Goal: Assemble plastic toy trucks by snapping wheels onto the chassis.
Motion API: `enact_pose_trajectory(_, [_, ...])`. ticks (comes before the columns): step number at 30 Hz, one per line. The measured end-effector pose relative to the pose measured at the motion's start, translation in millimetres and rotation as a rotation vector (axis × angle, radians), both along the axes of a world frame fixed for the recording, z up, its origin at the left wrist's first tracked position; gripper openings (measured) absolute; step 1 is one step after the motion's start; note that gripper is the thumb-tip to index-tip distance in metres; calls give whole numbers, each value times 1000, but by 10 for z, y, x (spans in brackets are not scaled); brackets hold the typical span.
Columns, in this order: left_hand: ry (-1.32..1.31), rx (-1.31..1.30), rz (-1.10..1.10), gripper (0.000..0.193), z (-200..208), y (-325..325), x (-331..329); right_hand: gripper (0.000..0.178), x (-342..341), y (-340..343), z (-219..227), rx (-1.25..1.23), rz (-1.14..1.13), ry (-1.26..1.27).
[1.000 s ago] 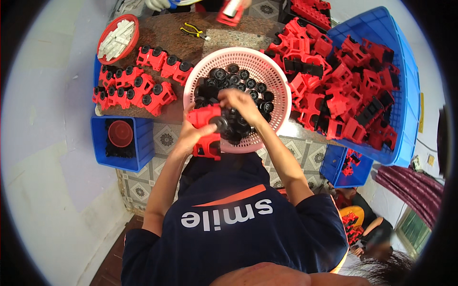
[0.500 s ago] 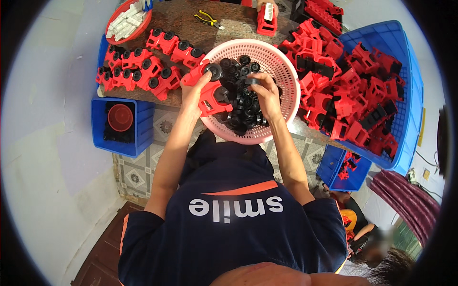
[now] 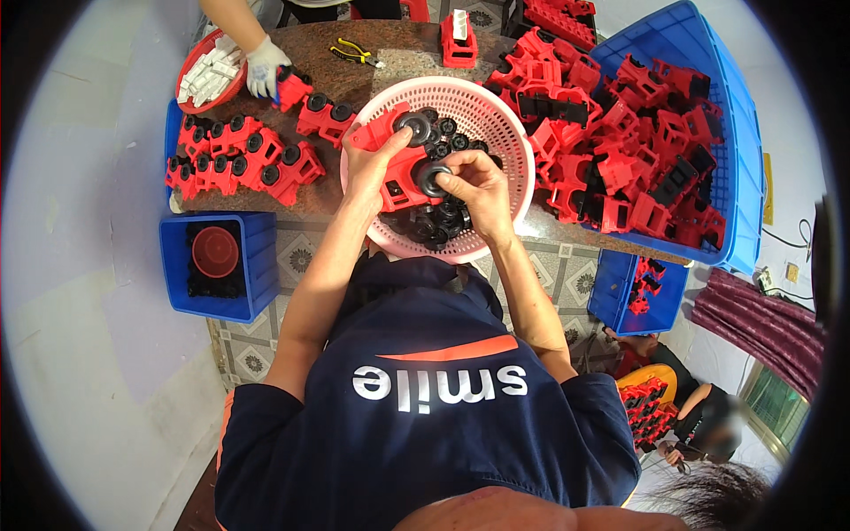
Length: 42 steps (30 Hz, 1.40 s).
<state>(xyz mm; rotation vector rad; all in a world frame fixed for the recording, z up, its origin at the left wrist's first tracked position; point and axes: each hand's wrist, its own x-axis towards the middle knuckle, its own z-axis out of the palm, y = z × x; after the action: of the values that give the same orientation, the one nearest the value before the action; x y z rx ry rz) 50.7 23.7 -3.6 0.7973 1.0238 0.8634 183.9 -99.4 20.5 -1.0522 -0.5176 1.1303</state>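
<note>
My left hand (image 3: 370, 168) grips a red plastic toy truck body (image 3: 400, 183) above a pink perforated basket (image 3: 521, 168). A black wheel (image 3: 413, 129) sits on the truck's upper side, under my left thumb. With thumb and fingers, my right hand (image 3: 481, 188) pinches a second black wheel (image 3: 431, 179) against the truck's lower right side. Whether that wheel is seated on the truck, I cannot tell. Many loose black wheels (image 3: 434, 227) lie in the basket beneath, partly hidden by the truck and my hands.
Red trucks with wheels (image 3: 266, 159) stand in rows on the left of the table. A co-worker's gloved hand (image 3: 264, 69) holds one near a basket of white pieces (image 3: 212, 71). Yellow-handled pliers (image 3: 354, 51) lie behind. Red bodies fill a blue crate (image 3: 739, 177) and heap beside it.
My right hand has come up from the loose wheels to the truck with a wheel. A co-worker's gloved hand has reached in at the far left, onto a truck.
</note>
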Motion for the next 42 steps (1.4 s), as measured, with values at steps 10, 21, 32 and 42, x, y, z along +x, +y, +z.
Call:
enact_pose_trajectory(10, [-146,-243,-264,78,463,-121,-94,66,-42,20,-41,-268,249,58])
enact_pose_trajectory(21, [-56,47,-345,101,224,-567,-459,74,-234,-197,-334,-221,315,-48])
enact_pose_trajectory(32, [-257,-573,-712,107,113,-470,-1320,54,-32,139,365,577,735,-1166])
enact_pose_trajectory(42, [-278,-202,-330,99,123,-366,-865,26,633,790,-2122,-190,439,-1537])
